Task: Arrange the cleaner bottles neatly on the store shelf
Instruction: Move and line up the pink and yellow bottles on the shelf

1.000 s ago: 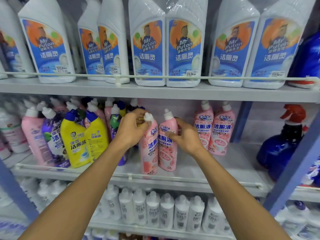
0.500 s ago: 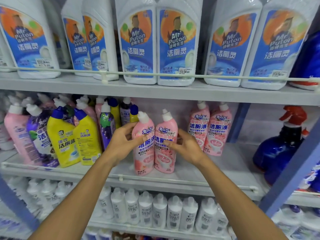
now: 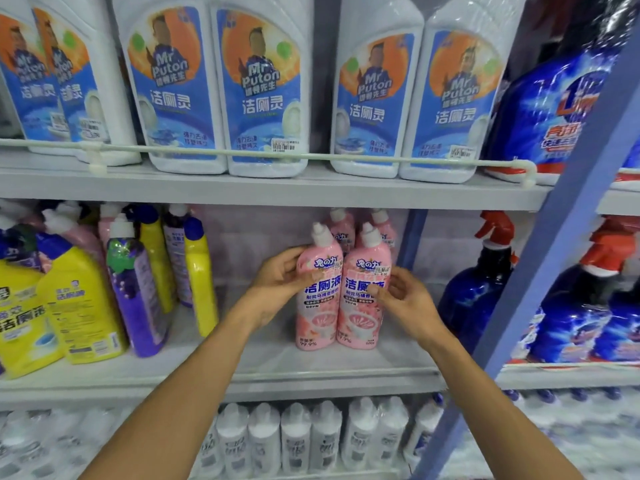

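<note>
**A:** Bottles first: where do the pink ones stand?

**B:** On the middle shelf (image 3: 273, 362), a little right of centre. Two pink toilet-cleaner bottles stand upright side by side, touching each other, towards the near edge. Call them the left pink bottle (image 3: 317, 306) and the right pink bottle (image 3: 360, 317). Two rear pink bottles (image 3: 341, 230) stand just behind them, farther back.

**A:** And the hands?

**B:** The left hand (image 3: 277, 285) grips the left pink bottle below its shoulder. The thumb lies across the front of the label and the fingers curl round the bottle's left side. The right hand (image 3: 407, 303) holds the right pink bottle from the right, its curled fingers pinching at the label's right edge.

**A:** What stands around them?

**B:** To the left, past a bare stretch of shelf, yellow bottles (image 3: 76, 306) and a purple bottle (image 3: 135, 289) crowd together. To the right, beyond a blue upright (image 3: 554, 254), are dark blue spray bottles (image 3: 474, 292) with red triggers. On the shelf above, big white Mr Puton bottles (image 3: 259, 91) stand behind a white rail (image 3: 311, 156). The shelf below carries a row of small white bottles (image 3: 298, 438).
</note>
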The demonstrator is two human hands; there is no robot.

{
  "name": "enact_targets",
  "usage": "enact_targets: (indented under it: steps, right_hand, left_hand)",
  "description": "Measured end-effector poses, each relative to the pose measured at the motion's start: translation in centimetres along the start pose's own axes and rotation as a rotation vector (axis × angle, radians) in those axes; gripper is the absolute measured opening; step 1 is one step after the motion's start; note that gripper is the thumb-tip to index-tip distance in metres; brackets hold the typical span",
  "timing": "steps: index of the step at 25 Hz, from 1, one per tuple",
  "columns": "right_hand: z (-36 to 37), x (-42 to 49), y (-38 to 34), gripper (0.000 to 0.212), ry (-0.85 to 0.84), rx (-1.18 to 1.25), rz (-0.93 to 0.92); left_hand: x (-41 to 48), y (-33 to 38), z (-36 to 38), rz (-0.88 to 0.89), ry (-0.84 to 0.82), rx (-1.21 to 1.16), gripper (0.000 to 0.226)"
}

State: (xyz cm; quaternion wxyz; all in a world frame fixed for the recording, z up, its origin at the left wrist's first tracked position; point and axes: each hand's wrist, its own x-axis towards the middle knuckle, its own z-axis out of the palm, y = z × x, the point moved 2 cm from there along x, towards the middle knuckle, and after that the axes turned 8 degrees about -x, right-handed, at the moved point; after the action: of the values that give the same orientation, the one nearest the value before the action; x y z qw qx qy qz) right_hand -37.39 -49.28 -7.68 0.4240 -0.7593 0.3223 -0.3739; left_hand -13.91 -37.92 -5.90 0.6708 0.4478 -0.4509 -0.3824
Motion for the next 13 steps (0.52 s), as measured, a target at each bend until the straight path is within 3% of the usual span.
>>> enact_targets:
  steps: [3,9,13]
  right_hand:
    - [-1.7,-0.2,1.2,0.028,0.055,0.011,0.028]
    - [0.7,-2.1,2.3,0.041,0.262,-0.233,0.038]
    - [1.5,-1.4,2.8,0.042,0.3,-0.275,0.031]
  left_hand:
    - [0.6,-1.7,1.8,0.004,0.108,0.092,0.047]
    - [-0.8,-6.2,1.2,-0.064,0.168,0.45,0.039]
    - [0.7,-6.2,0.3,-0.087,0.134,0.46,0.037]
